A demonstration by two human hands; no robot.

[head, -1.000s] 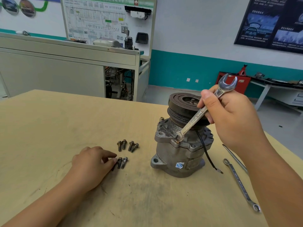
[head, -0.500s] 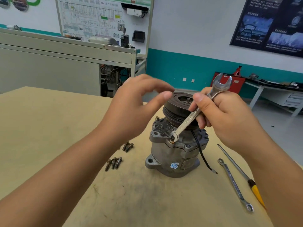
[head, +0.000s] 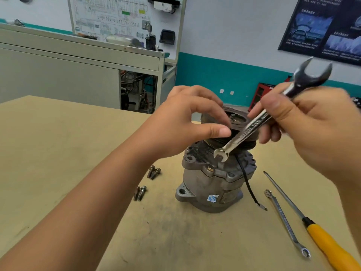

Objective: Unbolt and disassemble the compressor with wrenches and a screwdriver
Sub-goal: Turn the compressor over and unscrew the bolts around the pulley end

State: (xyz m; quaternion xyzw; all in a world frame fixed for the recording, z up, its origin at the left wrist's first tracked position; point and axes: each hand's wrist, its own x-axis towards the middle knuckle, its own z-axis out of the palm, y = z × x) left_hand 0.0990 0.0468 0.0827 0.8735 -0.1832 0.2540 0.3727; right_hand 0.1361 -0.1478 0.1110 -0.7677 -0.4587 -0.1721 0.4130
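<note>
Compressor (head: 211,184): stood upright on the tan table (head: 58,157), dark pulley (head: 241,122) uppermost, a blue sticker low on its front.
Left hand (head: 179,124): came in from the compressor's left, thumb and fingers curved and spread apart about the pulley's left rim. I could not tell whether they pressed on it.
Right hand (head: 312,132): was raised at the compressor's upper right, thumb and fingers pinched round the shank of the open-end wrench (head: 251,130).
Open-end wrench: slanted down across the front of the pulley. Its lower open end hung just above the compressor's flange, apart from the brass-coloured bolt (head: 210,168) seated there. Its upper end stuck out past the right hand, blurred.
Black wire (head: 246,180): ran from under the pulley down the compressor's right side, its tip on the table.
Loose bolts (head: 154,172): lay in two pairs on the table left of the compressor, the second pair (head: 140,193) nearer me.
Spare wrench (head: 285,222): lay flat on the table right of the compressor, a ring end toward it.
Screwdriver (head: 330,247): lay just beyond the spare wrench from the compressor, yellow handle toward me, tip toward the compressor's right side.
Behind the compressor: a grey cabinet (head: 78,75), a wiring chart (head: 109,16) and a dark poster (head: 322,32).
</note>
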